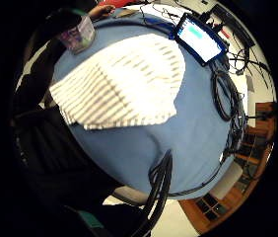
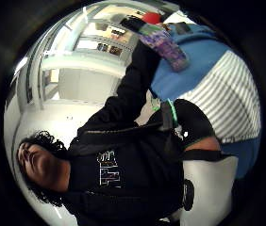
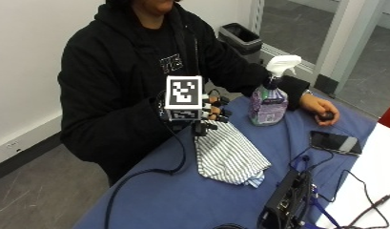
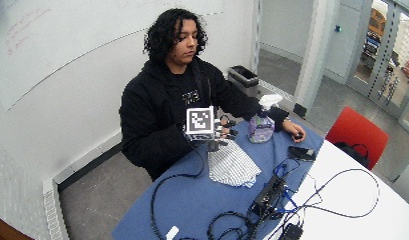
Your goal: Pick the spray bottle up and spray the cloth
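Observation:
A clear spray bottle (image 3: 269,98) of purple liquid with a white trigger head stands upright on the blue table (image 3: 182,200), just beyond a striped white-and-grey cloth (image 3: 229,152) that lies crumpled flat. My gloved right hand (image 3: 212,110) hovers above the cloth's edge nearest the person, apart from the bottle, with its fingers relaxed and nothing in them. The little finger side palm view looks down on the cloth (image 1: 124,81) with the bottle (image 1: 80,34) past its far edge. The bottle (image 4: 262,122) and cloth (image 4: 232,167) show the same way in the wide view.
The person's bare left hand (image 3: 318,112) rests on the table beyond the bottle. A black phone (image 3: 334,142) lies near it. A lit tablet (image 1: 200,39) on a stand and coiled cables (image 1: 225,94) sit across the table from the cloth. A black bin (image 3: 241,38) stands behind.

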{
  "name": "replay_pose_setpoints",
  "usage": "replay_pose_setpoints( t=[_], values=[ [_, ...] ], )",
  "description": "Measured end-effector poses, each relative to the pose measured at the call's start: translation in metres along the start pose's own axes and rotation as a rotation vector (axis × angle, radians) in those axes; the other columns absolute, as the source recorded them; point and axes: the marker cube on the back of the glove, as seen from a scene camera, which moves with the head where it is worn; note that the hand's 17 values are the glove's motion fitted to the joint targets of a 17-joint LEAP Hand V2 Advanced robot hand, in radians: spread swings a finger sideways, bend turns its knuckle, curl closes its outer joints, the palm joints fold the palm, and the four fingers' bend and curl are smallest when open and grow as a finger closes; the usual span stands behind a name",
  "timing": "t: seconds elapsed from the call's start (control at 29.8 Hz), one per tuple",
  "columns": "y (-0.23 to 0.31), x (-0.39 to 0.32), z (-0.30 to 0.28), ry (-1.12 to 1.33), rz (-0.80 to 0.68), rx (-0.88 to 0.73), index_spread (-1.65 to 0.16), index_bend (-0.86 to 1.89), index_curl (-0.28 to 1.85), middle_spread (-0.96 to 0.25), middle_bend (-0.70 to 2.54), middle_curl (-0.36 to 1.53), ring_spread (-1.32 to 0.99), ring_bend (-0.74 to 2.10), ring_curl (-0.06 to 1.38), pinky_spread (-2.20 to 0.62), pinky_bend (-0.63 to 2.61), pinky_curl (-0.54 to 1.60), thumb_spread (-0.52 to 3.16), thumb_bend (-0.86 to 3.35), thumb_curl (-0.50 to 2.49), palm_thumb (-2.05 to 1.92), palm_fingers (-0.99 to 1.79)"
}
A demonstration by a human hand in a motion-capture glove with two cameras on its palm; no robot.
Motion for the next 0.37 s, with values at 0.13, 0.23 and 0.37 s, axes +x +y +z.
replay_pose_setpoints(
  t=[0.13, 0.23, 0.37],
  values=[
    [0.017, 0.01, 0.007, 0.094, 0.028, -0.009, -0.34, 0.15, 0.28, 0.03, 0.27, 0.4, 0.03, 0.26, 0.33, 0.2, 0.36, 0.39, 1.16, -0.02, 0.48, 0.73, 0.29],
    [0.027, 0.015, 0.011, 0.2, 0.059, 0.008, -0.35, 0.15, 0.28, 0.03, 0.27, 0.4, 0.04, 0.24, 0.31, 0.2, 0.34, 0.37, 1.18, -0.02, 0.47, 0.71, 0.28],
    [0.033, 0.017, 0.012, 0.279, 0.092, 0.035, -0.35, 0.15, 0.28, 0.03, 0.26, 0.39, 0.04, 0.22, 0.31, 0.2, 0.33, 0.37, 1.2, -0.02, 0.46, 0.7, 0.28]
  ],
)
